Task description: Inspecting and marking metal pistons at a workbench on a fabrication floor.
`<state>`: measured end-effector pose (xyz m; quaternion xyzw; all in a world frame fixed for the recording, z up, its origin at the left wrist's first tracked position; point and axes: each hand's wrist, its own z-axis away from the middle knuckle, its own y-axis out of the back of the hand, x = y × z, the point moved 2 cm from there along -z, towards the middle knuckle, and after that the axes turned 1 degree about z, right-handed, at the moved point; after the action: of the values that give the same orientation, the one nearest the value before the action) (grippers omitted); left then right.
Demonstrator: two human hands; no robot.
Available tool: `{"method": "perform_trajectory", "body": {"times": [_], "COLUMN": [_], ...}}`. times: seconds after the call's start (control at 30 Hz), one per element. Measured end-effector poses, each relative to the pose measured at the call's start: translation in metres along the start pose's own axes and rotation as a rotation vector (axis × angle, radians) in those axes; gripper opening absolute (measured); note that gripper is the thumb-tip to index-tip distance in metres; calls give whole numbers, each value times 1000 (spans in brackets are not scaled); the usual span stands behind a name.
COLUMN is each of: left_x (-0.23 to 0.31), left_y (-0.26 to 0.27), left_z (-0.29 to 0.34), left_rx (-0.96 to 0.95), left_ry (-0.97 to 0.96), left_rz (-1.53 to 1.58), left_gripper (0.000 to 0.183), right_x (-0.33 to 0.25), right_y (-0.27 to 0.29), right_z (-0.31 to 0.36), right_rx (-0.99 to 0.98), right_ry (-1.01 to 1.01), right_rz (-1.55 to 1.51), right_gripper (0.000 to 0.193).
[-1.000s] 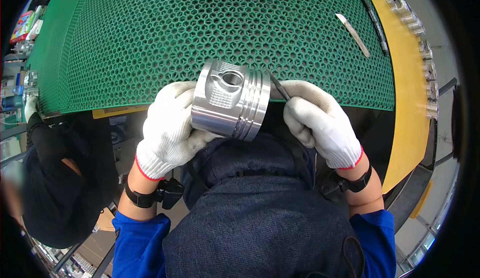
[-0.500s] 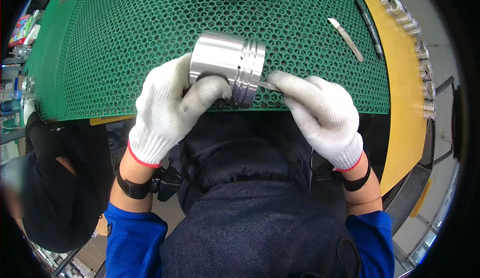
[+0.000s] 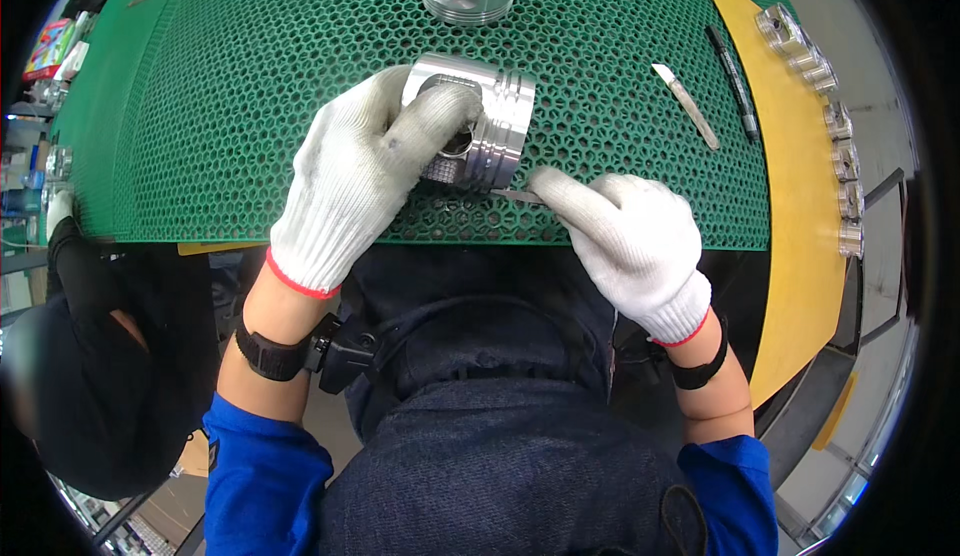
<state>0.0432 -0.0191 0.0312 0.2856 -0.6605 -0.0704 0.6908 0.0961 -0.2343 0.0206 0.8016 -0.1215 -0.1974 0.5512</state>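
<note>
A shiny metal piston (image 3: pixel 507 121) lies on its side near the front edge of the green honeycomb mat (image 3: pixel 260 136). My left hand (image 3: pixel 345 181), in a white knit glove, is wrapped round its left part, thumb over the pin hole. The ring grooves face right. My gloved right hand (image 3: pixel 635 241) pinches a thin flat metal blade (image 3: pixel 516 196). Its tip meets the lower edge of the piston by the grooves; whether it sits inside a groove cannot be made out. The blade's rear part is hidden in my fingers.
Another piston (image 3: pixel 470 1) stands beyond. To the right lie a pale-handled knife (image 3: pixel 688 111) and a black marker pen (image 3: pixel 733 86). Several metal parts (image 3: pixel 845 161) line the outer edge of a yellow board (image 3: pixel 800 226). At far left, a co-worker's gloved hand (image 3: pixel 60 211) rests by the mat.
The piston has been rolled in my left hand, so its pin hole now shows. My right hand has moved slightly nearer me, taking the blade from the piston's right side to its lower edge.
</note>
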Motion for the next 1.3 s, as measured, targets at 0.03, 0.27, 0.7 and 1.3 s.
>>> {"method": "perform_trajectory", "body": {"times": [0.03, 0.27, 0.7, 1.3], "left_x": [-1, -11, 2, 2], "left_y": [0, -6, 5, 8], "left_z": [0, 7, 61, 83], "left_rx": [0, 68, 225, 350], "left_ry": [-1, 150, 239, -114], "left_rz": [2, 554, 1122, 915], "left_gripper": [34, 37, 54, 73], "right_x": [-1, -2, 134, -20], "right_y": [1, 3, 15, 16], "right_z": [-1, 5, 39, 6], "right_rx": [-1, 5, 151, 455], "right_ry": [-19, -54, -642, -137], "right_rz": [-7, -138, 65, -426], "right_gripper": [41, 30, 36, 29]}}
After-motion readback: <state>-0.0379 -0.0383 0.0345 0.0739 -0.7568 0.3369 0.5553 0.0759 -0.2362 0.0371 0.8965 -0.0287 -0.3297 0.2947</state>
